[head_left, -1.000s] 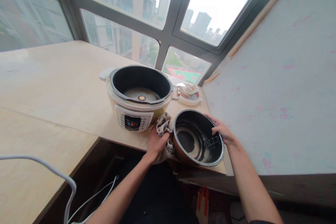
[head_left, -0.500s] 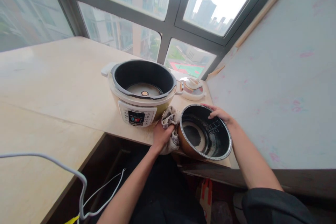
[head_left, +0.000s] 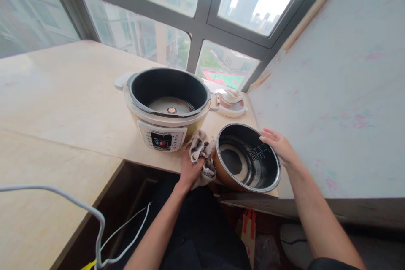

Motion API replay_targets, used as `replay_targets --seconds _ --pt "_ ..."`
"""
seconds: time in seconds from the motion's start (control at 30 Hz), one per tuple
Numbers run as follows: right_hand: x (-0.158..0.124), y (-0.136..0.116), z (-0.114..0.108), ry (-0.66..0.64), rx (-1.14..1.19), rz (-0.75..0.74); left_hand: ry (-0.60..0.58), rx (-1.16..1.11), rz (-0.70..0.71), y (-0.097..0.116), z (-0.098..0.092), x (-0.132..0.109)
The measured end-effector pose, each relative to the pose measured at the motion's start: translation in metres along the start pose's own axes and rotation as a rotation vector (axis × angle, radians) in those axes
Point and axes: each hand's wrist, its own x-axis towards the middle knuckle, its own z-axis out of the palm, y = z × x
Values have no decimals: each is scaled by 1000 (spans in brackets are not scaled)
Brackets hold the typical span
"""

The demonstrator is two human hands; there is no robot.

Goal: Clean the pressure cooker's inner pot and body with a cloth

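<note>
My left hand (head_left: 191,168) is closed round a crumpled, stained cloth (head_left: 202,152), between the cooker and the inner pot. The inner pot (head_left: 232,179), dark inside with a worn pale ring on its bottom, stands tilted near the counter's front edge, its mouth toward me. At its upper right rim is my right hand (head_left: 280,145), fingers extended and apart; whether the fingertips touch the rim I cannot tell. Left of these sits the white electric pressure cooker (head_left: 167,124), lidless, its metal heating plate showing inside. Its front panel faces me.
The cooker's lid (head_left: 230,103) lies behind the pot, by the window. A wall (head_left: 332,93) borders the counter (head_left: 79,105) on the right. White cables (head_left: 99,223) hang at the lower left. Below the counter edge is a paper bag (head_left: 248,232).
My right hand has loosened from the pot's rim and moved a little right, its fingers straightening. My left hand still grips the cloth. The view has shifted slightly.
</note>
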Motion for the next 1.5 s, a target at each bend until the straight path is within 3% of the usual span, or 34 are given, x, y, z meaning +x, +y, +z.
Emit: replay_targets --seconds 0.17,0.23,0.37,0.47,0.8,1.1,1.3,1.5 --pt "-68 14 -6 142 108 85 21 6 -36 2 -1 -2" --pt "-91 18 2 103 140 98 29 5 -53 1 -1 -2" --pt "-109 22 21 97 155 68 21 24 -38 -2 -1 -2" --pt "-100 19 26 108 187 124 -10 54 1 -1 -2 -1" --pt "-35 -2 28 -153 270 135 -76 179 50 3 -13 -9" --pt "21 -8 29 -318 357 179 -188 121 90 19 -17 -21" --pt "22 -7 35 -306 425 172 -162 62 -19 24 -20 -38" --pt "12 -1 42 -200 513 176 -69 -2 -153 56 -31 -56"
